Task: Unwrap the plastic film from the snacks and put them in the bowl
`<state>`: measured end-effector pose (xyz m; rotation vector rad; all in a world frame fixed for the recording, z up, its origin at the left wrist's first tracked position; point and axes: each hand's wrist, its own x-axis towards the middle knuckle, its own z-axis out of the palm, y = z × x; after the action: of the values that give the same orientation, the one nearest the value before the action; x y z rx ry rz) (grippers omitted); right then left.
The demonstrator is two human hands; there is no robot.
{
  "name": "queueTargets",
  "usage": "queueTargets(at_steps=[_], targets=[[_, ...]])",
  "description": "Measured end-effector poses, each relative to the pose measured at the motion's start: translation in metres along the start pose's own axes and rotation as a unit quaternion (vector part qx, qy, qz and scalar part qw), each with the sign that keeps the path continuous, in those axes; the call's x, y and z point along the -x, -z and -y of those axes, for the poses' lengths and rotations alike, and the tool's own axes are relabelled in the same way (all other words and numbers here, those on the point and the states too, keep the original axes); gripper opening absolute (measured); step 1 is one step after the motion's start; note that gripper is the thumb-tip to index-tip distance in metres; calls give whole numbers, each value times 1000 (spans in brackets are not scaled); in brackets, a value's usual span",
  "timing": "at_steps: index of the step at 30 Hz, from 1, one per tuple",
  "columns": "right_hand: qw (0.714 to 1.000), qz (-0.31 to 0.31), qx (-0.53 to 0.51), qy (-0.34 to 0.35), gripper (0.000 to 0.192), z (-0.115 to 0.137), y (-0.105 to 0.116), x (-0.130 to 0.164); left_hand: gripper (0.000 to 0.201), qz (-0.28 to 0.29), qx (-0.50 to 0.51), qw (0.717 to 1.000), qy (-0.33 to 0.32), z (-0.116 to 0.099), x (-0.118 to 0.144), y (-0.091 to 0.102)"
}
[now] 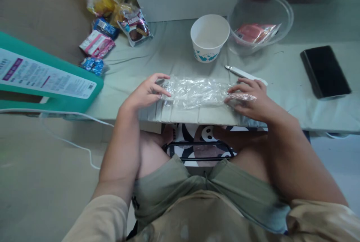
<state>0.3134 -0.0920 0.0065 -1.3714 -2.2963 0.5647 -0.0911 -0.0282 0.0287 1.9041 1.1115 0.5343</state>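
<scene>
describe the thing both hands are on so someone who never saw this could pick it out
On the grey-green cloth-covered table, look at the near edge, just in front of the white paper cup. The crinkled clear plastic wrapper lies there between the left hand and right hand. Unlike the colourful snack packets far left, it is transparent.

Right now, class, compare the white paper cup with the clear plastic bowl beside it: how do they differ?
The paper cup is opaque white with blue marks low on its side; the plastic bowl is see-through. The paper cup looks empty, while the plastic bowl holds a pink packet. The plastic bowl is wider than the paper cup. Both stand upright and open on the grey cloth, beyond the hands.
</scene>
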Motion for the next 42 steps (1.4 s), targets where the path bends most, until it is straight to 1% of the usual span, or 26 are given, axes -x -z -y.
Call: queueTargets(at_steps=[2, 4, 6, 7, 9, 10, 12, 15, 17, 18, 20, 22, 24, 25, 27, 28, 30, 32, 33, 34, 35, 36, 37, 38, 39, 42], targets=[[999, 41, -16, 0, 21, 0, 8, 6, 16, 60, 41, 997, 0, -6, 5, 8], [998, 37, -48, 5, 41, 4, 18, 9, 20, 52, 113, 992, -4, -10, 7, 13], [997, -28, -65, -4, 71, 12, 24, 7, 27, -41, 184, 982, 11, -10, 3, 11], [995, -73, -65, -11, 74, 17, 25, 5, 29, -105, 196, 975, 28, -9, -1, 7], [990, -130, -54, -19, 55, 27, 22, -3, 27, -205, 161, 963, 73, -6, -12, -5], [991, -123, -47, -12, 38, 32, 18, -7, 25, -225, 125, 962, 95, -5, -17, -13], [998, -44, -33, 13, 14, 40, 8, -13, 35, -208, 56, 969, 122, -5, -25, -27], [994, 105, -13, 21, 11, 48, -1, -14, 61, -151, -13, 980, 130, -12, -29, -42], [988, 154, -30, -3, 12, 52, 0, -12, 63, -129, -28, 984, 123, -19, -30, -46], [986, 158, -48, -16, 15, 54, 3, -10, 58, -118, -20, 986, 115, -22, -30, -47], [992, 95, -73, -39, 19, 57, 7, -9, 45, -91, 22, 991, 92, -28, -31, -48], [996, -27, -74, -40, 17, 57, 7, -14, 30, -68, 81, 992, 66, -33, -32, -49], [992, -101, -73, -14, 37, 54, 3, -26, 21, -56, 140, 987, 47, -40, -32, -49], [992, -96, -81, 6, 53, 53, 0, -35, 22, -51, 170, 983, 37, -44, -31, -48], [993, -31, -109, 36, 74, 52, -4, -52, 29, -27, 228, 973, 20, -56, -26, -48], [992, 13, -123, 40, 74, 53, -4, -60, 34, -6, 255, 967, 14, -64, -23, -47], [980, 120, -154, 35, 51, 59, -1, -69, 42, 54, 299, 953, -1, -77, -16, -45], [949, 230, -216, 22, 24, 66, 3, -71, 44, 88, 327, 940, -35, -83, -13, -40], [926, 271, -263, 11, 22, 69, 4, -68, 44, 61, 338, 938, -54, -81, -13, -38], [902, 295, -315, -5, 24, 71, 4, -65, 49, 2, 346, 936, -69, -75, -14, -35], [882, 297, -366, -28, 28, 72, 2, -60, 56, -83, 353, 929, -73, -66, -16, -33], [867, 278, -409, -55, 30, 72, -2, -56, 64, -184, 358, 913, -61, -54, -19, -31], [860, 242, -442, -86, 32, 71, -6, -52, 72, -259, 368, 892, -40, -42, -23, -31], [857, 194, -463, -118, 33, 69, -12, -49, 69, -308, 385, 870, 1, -30, -26, -32], [855, 139, -476, -151, 34, 68, -17, -47, 60, -317, 404, 856, 51, -21, -29, -36], [835, -1, -496, -237, 35, 65, -31, -46, 62, -197, 455, 855, 149, -14, -33, -59]])
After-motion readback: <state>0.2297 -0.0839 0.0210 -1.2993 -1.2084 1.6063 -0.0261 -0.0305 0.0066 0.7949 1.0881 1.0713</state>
